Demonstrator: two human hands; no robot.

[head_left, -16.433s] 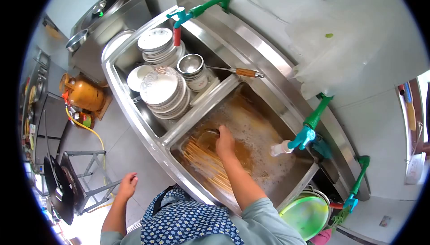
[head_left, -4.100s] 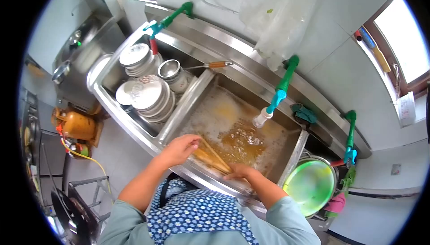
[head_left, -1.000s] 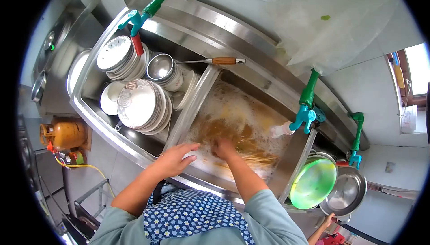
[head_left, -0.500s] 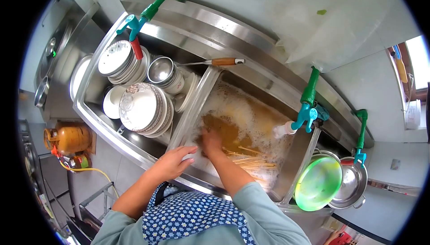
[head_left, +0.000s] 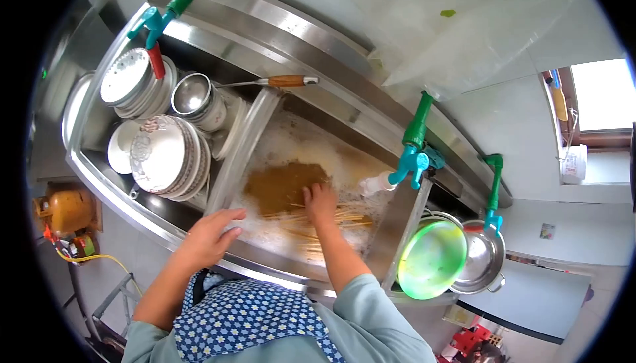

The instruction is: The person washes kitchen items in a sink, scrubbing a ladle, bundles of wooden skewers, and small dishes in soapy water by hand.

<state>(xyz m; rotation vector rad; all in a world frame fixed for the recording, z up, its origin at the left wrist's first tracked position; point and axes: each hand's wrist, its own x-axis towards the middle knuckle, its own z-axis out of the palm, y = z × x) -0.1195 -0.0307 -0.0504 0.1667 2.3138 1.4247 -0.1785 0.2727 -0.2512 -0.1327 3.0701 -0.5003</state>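
Note:
My left hand (head_left: pixel 209 238) hovers by the front rim of the sink, fingers stretched and thumb apart, holding nothing. In the middle basin, my right hand (head_left: pixel 322 205) reaches into brown, foamy water (head_left: pixel 281 184). Its fingers are apart and their tips dip at the surface; nothing shows in them. Thin wooden chopsticks (head_left: pixel 311 240) lie loosely in the suds under and around the right wrist.
Stacked plates (head_left: pixel 159 154) and metal bowls (head_left: pixel 192 94) fill the left basin. A wooden-handled utensil (head_left: pixel 288 80) lies across the divider. A teal tap (head_left: pixel 411 164) hangs over the middle basin. A green colander (head_left: pixel 432 260) and steel pot (head_left: pixel 482 257) stand right.
My right hand has moved rightward through the water, from beside the chopsticks to above them. My left hand stays near the front rim. The camera view has shifted right.

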